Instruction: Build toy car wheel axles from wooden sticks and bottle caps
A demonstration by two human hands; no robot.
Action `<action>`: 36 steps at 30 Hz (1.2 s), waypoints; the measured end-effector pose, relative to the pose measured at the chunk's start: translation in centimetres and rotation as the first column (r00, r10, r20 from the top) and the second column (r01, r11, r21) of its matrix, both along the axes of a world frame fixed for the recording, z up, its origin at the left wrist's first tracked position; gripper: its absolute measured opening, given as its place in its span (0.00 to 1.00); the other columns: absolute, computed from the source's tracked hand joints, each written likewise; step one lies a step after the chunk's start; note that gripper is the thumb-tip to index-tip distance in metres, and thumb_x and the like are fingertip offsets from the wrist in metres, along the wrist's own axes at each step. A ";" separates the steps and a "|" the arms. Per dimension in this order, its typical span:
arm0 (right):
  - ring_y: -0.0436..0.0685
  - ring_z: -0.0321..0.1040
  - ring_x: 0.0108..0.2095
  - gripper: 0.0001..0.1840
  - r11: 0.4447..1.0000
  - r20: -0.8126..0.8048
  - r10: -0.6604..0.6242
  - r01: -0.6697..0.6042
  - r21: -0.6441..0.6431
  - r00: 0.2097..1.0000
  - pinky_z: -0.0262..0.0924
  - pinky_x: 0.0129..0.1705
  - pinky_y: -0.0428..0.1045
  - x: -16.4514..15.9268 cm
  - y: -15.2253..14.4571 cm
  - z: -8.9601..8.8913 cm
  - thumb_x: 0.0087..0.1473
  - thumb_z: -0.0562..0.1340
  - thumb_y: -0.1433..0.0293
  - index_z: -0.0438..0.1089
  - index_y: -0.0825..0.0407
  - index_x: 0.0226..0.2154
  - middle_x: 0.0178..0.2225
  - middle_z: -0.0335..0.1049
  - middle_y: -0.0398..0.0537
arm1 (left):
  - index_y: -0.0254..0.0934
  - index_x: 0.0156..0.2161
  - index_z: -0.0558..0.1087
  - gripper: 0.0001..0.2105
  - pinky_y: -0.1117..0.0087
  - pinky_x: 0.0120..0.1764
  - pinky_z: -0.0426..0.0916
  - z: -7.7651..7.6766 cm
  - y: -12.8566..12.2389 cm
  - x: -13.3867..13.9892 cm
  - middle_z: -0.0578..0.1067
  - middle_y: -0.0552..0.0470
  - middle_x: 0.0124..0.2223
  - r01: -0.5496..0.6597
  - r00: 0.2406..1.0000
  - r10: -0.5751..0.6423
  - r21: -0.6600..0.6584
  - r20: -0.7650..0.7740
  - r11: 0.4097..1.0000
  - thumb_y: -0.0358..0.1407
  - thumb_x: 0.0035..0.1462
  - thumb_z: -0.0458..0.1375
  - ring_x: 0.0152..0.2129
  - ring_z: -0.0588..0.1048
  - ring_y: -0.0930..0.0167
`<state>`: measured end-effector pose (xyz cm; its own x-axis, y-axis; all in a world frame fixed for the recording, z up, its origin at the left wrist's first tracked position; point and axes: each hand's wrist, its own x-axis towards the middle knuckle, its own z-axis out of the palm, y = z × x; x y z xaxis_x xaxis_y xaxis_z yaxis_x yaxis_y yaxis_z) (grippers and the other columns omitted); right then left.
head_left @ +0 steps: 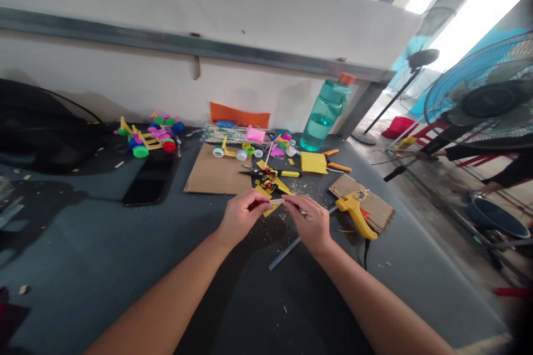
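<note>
One dark bench (104,266) carries the work, with the hands taken as the clock's centre. A large fan (478,100) stands beyond its edge at two o'clock. At ten o'clock lies a cardboard sheet (208,177); the teal bottle (318,127) leans into view at one o'clock. Both bare hands are closed: the left hand (244,216) and the right hand (311,224) meet in the middle, bent in at the wrists. At three o'clock a yellow glue gun (356,216) rests partly over a smaller cardboard piece (383,213). A pointed tool (289,173) with a yellow and black handle lies just past the fingers at twelve o'clock, and a translucent strip (284,254) lies near six.

Smallest of the things handled, a short pale stick (276,201) spans the gap between the hands, each grip pinching one end between thumb and fingers. Whether it is a single piece cannot be told. To handle it well, I'd judge, pinch lightly and evenly, keep the two grips level so it neither twists nor snaps, and steady the forearms. Mind the pointed tool ahead; pale crumbs (280,216) beneath could cling to the fingers.
</note>
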<state>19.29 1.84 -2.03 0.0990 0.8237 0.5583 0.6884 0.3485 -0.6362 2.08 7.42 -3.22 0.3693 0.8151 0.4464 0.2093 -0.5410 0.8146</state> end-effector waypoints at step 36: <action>0.52 0.73 0.32 0.08 0.999 -0.007 0.044 -0.044 0.024 0.999 0.67 0.36 0.46 0.2 0.0 -0.2 0.55 0.60 0.71 0.75 0.50 0.36 0.32 0.76 0.47 | 0.37 0.32 0.74 0.06 0.73 0.32 0.66 -0.3 0.1 -0.1 0.75 0.52 0.29 0.015 1.000 -0.012 0.126 -0.029 0.992 0.36 0.56 0.57 0.26 0.73 0.73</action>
